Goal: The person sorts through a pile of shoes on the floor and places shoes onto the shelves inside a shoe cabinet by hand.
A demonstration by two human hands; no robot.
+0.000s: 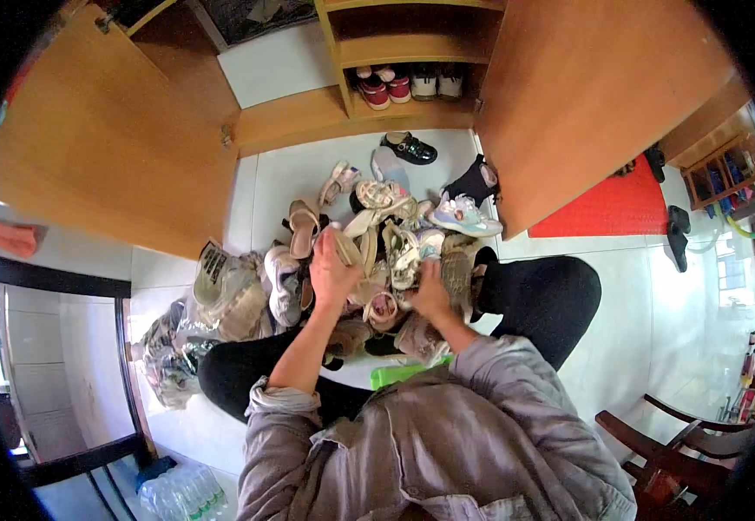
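A heap of shoes lies on the white floor between my legs. My left hand (334,273) is at the left of the heap, its fingers against a beige flat shoe (349,249). My right hand (431,291) is at the right, thumb and fingers apart, close to a white sneaker (402,258) with laces. Below and between the hands sits a pale shoe with a pinkish inside (383,309). Beige sandals (303,227) and another white sneaker (284,285) lie left of my left hand. A pale sneaker (464,215) tops the heap's right side.
Ahead stands an open wooden shoe cabinet (412,48) with red and white shoes inside. Its doors (108,148) swing out on both sides. Shoes in clear plastic bags (230,304) lie left. A black shoe (410,148) lies before the cabinet; a red mat (607,208) lies right.
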